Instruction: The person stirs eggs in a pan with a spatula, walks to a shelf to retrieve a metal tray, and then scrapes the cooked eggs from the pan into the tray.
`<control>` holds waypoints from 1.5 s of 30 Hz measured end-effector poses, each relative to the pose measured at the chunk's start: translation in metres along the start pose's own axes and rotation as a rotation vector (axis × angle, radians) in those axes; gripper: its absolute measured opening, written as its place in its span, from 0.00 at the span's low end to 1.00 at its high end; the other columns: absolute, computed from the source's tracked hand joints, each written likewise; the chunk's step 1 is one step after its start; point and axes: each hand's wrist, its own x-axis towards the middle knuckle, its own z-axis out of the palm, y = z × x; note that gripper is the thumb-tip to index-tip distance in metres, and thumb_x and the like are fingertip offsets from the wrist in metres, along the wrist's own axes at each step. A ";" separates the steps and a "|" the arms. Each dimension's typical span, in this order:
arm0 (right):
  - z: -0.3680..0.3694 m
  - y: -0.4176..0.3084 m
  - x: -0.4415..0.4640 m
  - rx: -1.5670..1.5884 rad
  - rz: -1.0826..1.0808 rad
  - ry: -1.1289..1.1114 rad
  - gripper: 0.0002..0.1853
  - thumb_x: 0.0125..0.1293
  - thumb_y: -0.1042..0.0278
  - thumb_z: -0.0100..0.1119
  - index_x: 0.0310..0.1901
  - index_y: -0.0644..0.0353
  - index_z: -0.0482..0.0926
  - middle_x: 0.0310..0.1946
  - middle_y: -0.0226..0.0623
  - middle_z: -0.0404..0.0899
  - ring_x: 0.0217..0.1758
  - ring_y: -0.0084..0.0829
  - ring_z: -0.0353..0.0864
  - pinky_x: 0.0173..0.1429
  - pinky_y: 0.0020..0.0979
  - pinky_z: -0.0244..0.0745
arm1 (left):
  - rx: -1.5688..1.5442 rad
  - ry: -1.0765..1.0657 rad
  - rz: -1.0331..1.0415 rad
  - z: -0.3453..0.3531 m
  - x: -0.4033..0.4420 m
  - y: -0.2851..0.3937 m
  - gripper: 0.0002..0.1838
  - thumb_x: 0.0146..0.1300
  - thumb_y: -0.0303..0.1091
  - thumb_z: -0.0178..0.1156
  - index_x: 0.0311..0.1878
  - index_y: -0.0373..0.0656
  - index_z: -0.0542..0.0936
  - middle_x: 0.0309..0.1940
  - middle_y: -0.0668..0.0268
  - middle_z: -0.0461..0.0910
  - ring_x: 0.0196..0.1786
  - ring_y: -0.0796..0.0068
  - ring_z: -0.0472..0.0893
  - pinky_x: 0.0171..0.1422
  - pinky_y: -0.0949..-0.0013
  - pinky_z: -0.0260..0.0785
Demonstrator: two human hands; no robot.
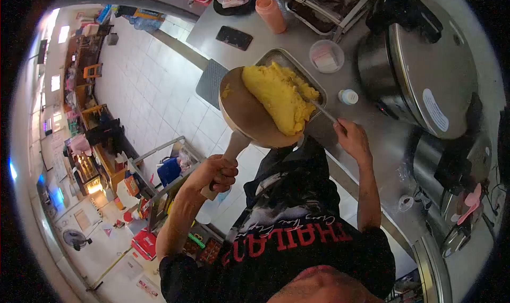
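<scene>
My left hand (219, 173) is wrapped round the handle of a pan (245, 112), which is tilted over a rectangular metal tray (320, 85). A thick mass of soft yellow food (279, 98) lies along the pan's far side and over the tray. With closed fingers, my right hand (353, 142) grips a thin metal-handled utensil (325, 112). Its working end is sunk in the yellow food and hidden, so I cannot tell whether it is a spoon or a spatula. Some yellow residue clings to the pan's inner left side.
Around the tray on the steel counter (345, 165) are a phone (234, 38), a pink bottle (271, 14), a clear tub (326, 56) and a small white-capped jar (348, 97). Large lidded pots (425, 74) stand to the right. A cart (170, 162) is at the left.
</scene>
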 end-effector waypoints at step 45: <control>0.042 0.052 -0.011 0.015 -0.154 -0.043 0.15 0.65 0.56 0.54 0.45 0.57 0.81 0.30 0.46 0.82 0.32 0.45 0.82 0.39 0.43 0.75 | -0.012 0.188 -0.013 0.032 -0.031 0.049 0.05 0.63 0.29 0.50 0.39 0.39 0.69 0.19 0.77 0.61 0.15 0.92 0.57 0.12 0.86 0.48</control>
